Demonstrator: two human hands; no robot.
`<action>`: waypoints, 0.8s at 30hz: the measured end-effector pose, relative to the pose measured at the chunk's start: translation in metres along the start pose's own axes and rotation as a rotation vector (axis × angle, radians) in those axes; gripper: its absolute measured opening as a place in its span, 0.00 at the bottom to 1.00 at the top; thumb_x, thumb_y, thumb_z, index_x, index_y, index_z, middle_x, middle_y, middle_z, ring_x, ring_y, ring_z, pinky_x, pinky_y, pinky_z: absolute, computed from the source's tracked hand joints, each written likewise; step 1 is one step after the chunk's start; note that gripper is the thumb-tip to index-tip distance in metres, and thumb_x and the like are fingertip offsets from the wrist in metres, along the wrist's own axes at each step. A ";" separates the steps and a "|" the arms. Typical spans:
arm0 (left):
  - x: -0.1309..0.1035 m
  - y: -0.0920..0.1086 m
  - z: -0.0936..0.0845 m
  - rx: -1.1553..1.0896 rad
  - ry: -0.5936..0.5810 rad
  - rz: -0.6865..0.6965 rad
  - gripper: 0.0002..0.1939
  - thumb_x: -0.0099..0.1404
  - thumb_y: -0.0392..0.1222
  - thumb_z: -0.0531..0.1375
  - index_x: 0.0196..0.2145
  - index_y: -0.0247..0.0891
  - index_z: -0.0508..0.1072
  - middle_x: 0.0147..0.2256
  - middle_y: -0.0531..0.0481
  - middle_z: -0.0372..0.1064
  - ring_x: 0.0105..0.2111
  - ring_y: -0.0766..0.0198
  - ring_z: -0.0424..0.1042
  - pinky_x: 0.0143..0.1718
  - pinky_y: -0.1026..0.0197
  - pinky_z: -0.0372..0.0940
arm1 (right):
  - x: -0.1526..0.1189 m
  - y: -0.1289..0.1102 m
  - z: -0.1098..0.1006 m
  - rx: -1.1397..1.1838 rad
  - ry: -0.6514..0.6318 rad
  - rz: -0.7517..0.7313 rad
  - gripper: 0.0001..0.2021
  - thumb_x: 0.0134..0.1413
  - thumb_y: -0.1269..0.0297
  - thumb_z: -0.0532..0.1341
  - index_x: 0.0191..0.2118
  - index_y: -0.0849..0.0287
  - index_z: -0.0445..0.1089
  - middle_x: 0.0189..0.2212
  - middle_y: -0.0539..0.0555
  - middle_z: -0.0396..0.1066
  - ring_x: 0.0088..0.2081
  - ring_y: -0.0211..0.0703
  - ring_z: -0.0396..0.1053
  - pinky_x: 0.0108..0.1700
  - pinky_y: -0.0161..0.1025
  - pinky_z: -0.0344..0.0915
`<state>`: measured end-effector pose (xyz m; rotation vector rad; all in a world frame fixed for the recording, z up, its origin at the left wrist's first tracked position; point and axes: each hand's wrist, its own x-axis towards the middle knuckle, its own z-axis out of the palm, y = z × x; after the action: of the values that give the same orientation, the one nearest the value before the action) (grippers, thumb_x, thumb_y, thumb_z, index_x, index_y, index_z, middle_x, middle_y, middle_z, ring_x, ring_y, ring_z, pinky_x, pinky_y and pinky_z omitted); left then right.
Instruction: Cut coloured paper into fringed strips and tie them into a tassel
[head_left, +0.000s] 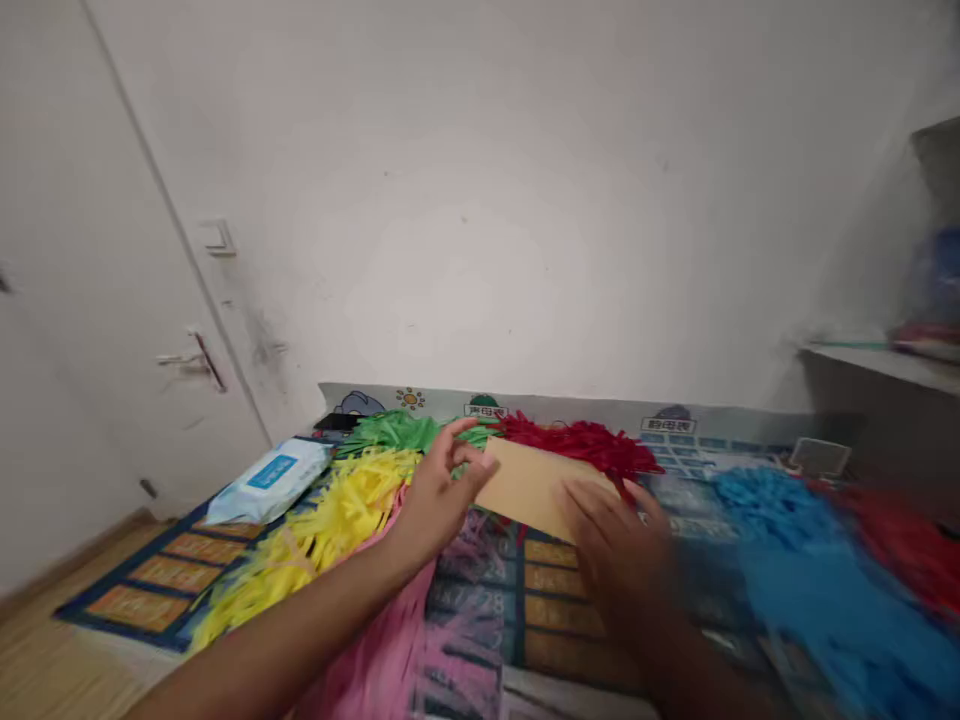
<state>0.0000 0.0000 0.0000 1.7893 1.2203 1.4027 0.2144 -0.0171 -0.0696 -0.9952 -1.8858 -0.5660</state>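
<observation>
A flat, pale-orange piece of folded-looking paper (pixel 525 487) is held up above the table between my two hands. My left hand (pixel 442 490) pinches its upper left corner between thumb and fingers. At the right end, my right hand (pixel 619 530) grips the paper with its fingers laid across the front face; motion blurs this hand, and its thumb is partly hidden behind the paper. Just behind the paper lies a bundle of red paper strips (pixel 581 442). Pink paper strips (pixel 375 640) lie below my left forearm.
Yellow paper strips (pixel 367 490) and green strips (pixel 394 430) lie left of my hands, near a wet-wipes pack (pixel 274 480). Blue strips (pixel 795 550) and more red strips (pixel 900 540) are at right. A printed chart mat (pixel 184 575) covers the table against a white wall (pixel 510 200).
</observation>
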 end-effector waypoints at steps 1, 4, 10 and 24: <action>-0.002 0.001 -0.003 0.051 -0.053 0.053 0.26 0.62 0.46 0.60 0.56 0.38 0.64 0.34 0.51 0.70 0.37 0.60 0.70 0.37 0.61 0.61 | -0.002 0.001 -0.002 -0.015 0.006 -0.001 0.18 0.66 0.69 0.48 0.57 0.50 0.64 0.49 0.52 0.75 0.50 0.46 0.70 0.58 0.53 0.48; -0.009 0.003 -0.011 0.136 -0.166 0.129 0.17 0.58 0.45 0.64 0.45 0.41 0.75 0.36 0.50 0.72 0.38 0.60 0.69 0.41 0.60 0.61 | -0.004 0.004 -0.010 -0.022 -0.035 -0.023 0.17 0.66 0.67 0.48 0.56 0.50 0.65 0.51 0.53 0.73 0.52 0.47 0.68 0.59 0.54 0.46; -0.025 0.001 -0.006 0.112 -0.198 0.059 0.14 0.57 0.41 0.65 0.42 0.42 0.78 0.36 0.50 0.76 0.38 0.58 0.73 0.42 0.60 0.63 | 0.011 -0.009 -0.026 0.137 -0.162 -0.084 0.18 0.60 0.56 0.59 0.54 0.55 0.65 0.49 0.55 0.73 0.51 0.51 0.67 0.55 0.53 0.54; -0.047 0.008 0.012 -0.297 -0.348 0.026 0.12 0.66 0.39 0.57 0.46 0.41 0.75 0.45 0.48 0.76 0.44 0.61 0.75 0.47 0.63 0.67 | 0.021 -0.030 -0.024 0.403 -0.029 0.051 0.09 0.58 0.68 0.62 0.44 0.52 0.70 0.39 0.50 0.76 0.41 0.44 0.70 0.45 0.44 0.59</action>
<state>0.0120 -0.0440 -0.0182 1.7494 0.7685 1.1538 0.1958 -0.0429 -0.0397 -0.7838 -1.8950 -0.1304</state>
